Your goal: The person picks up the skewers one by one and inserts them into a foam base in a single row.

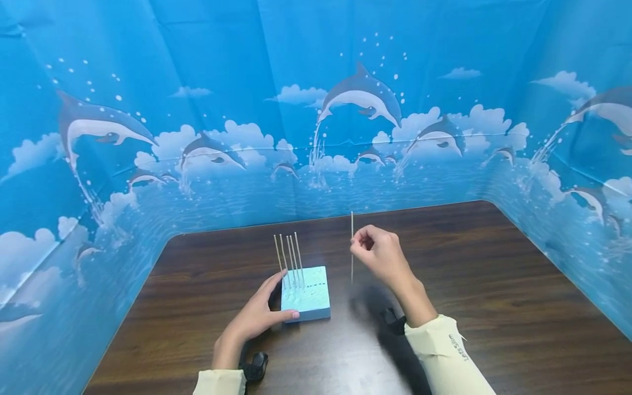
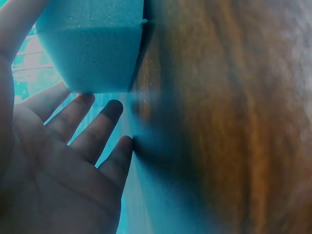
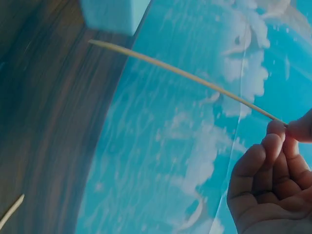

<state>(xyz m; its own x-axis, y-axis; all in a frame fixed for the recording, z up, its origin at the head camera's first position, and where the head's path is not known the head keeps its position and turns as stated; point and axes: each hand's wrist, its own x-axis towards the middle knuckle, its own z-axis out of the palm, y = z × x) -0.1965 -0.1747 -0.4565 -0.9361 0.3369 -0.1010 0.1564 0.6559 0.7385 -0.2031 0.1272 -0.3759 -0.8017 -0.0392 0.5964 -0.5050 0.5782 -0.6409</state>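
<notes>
A light-blue foam block [image 1: 308, 302] sits on the table, its pitted top marked by a row of small dark holes. Several thin wooden sticks [image 1: 298, 249] stand upright in its left part. My left hand [image 1: 254, 315] holds the block, thumb at the front edge and index finger at the back left corner; in the left wrist view, fingertips touch the foam block [image 2: 92, 58]. To the right, my right hand [image 1: 382, 252] pinches a wooden stick [image 1: 352, 222] between thumb and fingertips, upright and apart from the block. Its pointed lower end shows on the stick [image 3: 180, 72] in the right wrist view.
A dark wood-grain table [image 1: 173, 329] lies beneath. Blue curtains [image 1: 257, 181] printed with dolphins hang along its back and sides. In the right wrist view, another stick's tip [image 3: 12, 210] shows at the lower left.
</notes>
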